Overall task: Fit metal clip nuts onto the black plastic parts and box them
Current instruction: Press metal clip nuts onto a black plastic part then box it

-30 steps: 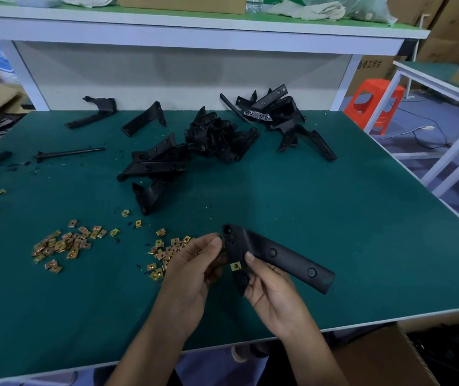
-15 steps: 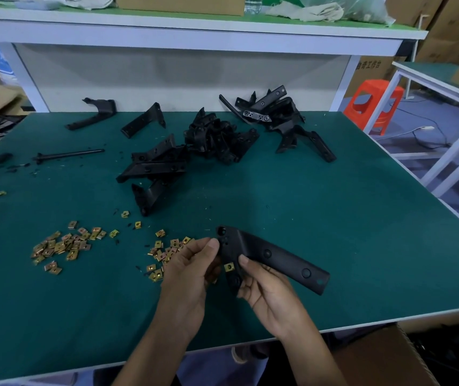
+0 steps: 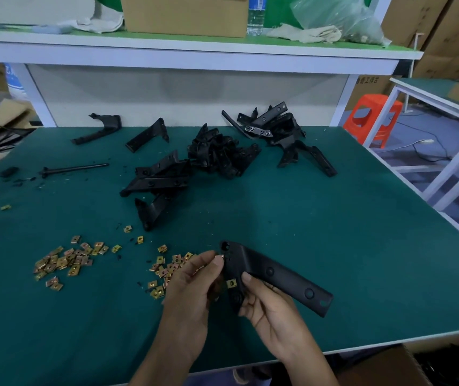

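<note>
Fingers (image 3: 215, 261) of the left hand (image 3: 192, 291) pinch a clip nut (image 3: 219, 257) against the black plastic part (image 3: 278, 274), gripped by the right hand (image 3: 273, 310) at 6 o'clock on the bench (image 3: 362, 246); fitting is in hand, and next the nut likely needs pushing fully on.

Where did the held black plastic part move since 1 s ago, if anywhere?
No. The black plastic part keeps its place beside the loose clip nuts to its left; only the camera tilted.

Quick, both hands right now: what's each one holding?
Left hand: pinches a clip nut against the black plastic part.
Right hand: grips the black plastic part.
</note>
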{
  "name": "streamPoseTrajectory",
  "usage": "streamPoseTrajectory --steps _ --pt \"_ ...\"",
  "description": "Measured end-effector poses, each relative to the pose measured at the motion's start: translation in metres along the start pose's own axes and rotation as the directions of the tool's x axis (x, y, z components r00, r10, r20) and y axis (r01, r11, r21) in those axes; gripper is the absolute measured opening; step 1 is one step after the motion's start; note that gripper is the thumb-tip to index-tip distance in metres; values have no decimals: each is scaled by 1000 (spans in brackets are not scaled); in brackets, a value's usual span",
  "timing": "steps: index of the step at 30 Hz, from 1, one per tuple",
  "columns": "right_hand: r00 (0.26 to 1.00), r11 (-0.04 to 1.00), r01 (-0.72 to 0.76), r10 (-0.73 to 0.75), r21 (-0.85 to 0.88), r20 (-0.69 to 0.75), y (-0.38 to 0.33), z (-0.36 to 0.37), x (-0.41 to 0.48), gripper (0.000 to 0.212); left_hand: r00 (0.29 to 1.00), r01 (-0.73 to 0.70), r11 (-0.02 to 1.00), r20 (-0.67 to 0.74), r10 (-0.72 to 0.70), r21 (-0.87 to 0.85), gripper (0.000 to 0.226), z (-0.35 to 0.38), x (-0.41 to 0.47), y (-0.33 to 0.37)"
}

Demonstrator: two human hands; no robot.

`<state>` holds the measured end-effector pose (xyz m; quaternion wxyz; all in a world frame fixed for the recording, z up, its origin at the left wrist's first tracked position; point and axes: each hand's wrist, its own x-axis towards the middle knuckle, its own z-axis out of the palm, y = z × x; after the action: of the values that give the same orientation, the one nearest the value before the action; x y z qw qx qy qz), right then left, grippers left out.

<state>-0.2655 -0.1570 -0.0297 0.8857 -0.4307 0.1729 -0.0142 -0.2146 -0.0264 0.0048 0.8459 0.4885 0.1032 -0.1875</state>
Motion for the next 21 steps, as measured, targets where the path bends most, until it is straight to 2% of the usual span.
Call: streamPoseTrajectory --steps 6,14,21 --pt "1000 1000 -1 1 -4 -3 1 0 0 31 1000 -17 1000 -9 17 7 22 1 -1 1" --pt "1000 1000 3 -3 -5 -10 -1 1 1 32 998 -53 997 -14 54 53 13 2 3 4" --pt "1000 1000 -8 9 27 -28 1 -2 4 31 998 -1 998 57 -3 57 25 0 2 9"
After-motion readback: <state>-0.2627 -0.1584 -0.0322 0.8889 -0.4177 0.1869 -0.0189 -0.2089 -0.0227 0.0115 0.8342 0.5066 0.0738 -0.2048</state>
